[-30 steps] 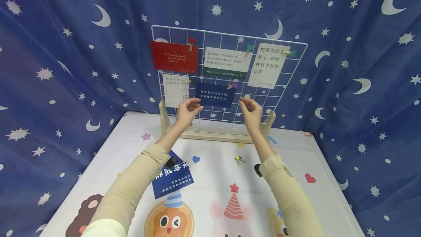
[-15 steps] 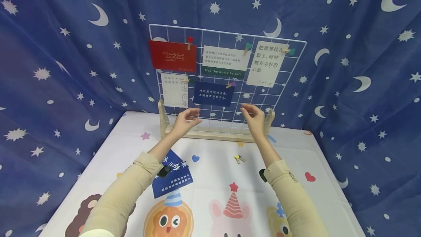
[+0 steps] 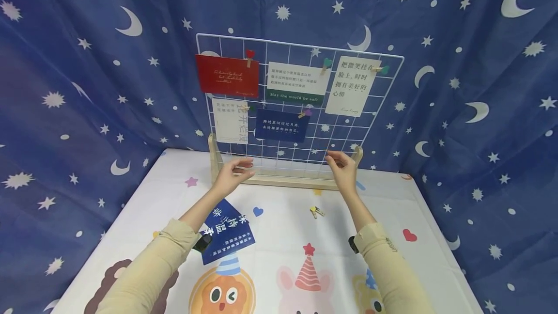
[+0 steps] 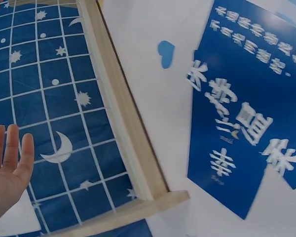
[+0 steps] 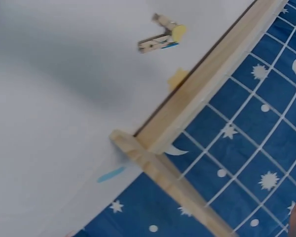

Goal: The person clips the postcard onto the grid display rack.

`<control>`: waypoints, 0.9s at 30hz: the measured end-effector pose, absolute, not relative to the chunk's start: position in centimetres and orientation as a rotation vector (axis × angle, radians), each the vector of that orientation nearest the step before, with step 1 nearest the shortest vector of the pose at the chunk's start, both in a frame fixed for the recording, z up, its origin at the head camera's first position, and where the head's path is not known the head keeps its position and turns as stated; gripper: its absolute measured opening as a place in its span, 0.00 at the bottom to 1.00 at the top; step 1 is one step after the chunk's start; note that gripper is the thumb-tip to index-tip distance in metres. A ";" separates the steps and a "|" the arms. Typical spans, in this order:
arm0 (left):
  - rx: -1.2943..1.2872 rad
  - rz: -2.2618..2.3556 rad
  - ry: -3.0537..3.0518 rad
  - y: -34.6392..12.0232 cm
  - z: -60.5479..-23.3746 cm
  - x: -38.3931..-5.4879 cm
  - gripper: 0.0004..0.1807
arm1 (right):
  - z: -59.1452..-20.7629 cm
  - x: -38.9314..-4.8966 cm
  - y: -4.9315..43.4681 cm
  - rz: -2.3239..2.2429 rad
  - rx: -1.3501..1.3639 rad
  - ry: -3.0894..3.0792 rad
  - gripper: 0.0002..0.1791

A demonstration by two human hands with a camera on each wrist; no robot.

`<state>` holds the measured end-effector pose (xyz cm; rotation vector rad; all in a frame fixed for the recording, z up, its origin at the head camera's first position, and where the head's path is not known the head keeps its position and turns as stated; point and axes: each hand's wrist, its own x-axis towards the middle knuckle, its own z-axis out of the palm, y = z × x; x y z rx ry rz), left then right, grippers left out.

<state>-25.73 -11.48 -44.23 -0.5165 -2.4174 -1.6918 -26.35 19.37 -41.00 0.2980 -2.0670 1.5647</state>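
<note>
A white wire grid rack (image 3: 279, 156) on a wooden base holds several clipped cards. The dark blue card (image 3: 282, 126) hangs in the lower row by a purple clothespin (image 3: 307, 112), beside a white card (image 3: 230, 122). Below those two, my left hand (image 3: 233, 176) is held in front of the grid with thumb and fingers apart; in the left wrist view its fingers are spread and hold nothing. My right hand (image 3: 343, 171) is near the grid's lower right, fingers loosely bent with nothing visible in them. Only its edge shows in the right wrist view.
Blue cards (image 3: 228, 231) lie overlapping on the table (image 3: 392, 256), near the left forearm. Wooden clothespins (image 3: 317, 212) lie in the middle of the table. A red card (image 3: 227, 75), a white-and-green card (image 3: 298, 83) and a tall white card (image 3: 353, 86) fill the upper row.
Both hands have moved down and away from the dark blue card, the left one also leftward and the right one slightly rightward. The card stays hanging on the grid.
</note>
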 end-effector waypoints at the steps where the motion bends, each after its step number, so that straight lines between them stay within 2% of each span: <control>1: -0.517 -1.696 -2.411 -11.6 -44.5 -25.6 0.21 | -41.2 -26.3 19.6 1.576 0.288 -2.063 0.09; 5: -0.482 -1.695 -2.422 -11.9 -45.4 -24.7 0.20 | -42.1 -26.0 20.5 1.601 0.242 -2.083 0.10; 13: -0.446 -1.754 -2.477 -12.0 -44.5 -21.6 0.20 | -43.6 -25.5 21.9 1.549 0.225 -2.115 0.09; 23: -0.471 -1.624 -2.572 -13.5 -49.0 -22.4 0.20 | -48.2 -26.7 23.8 1.483 0.155 -2.323 0.09; 27: -0.465 -1.608 -2.622 -14.4 -49.7 -21.9 0.20 | -49.4 -26.7 23.7 1.444 0.218 -2.375 0.08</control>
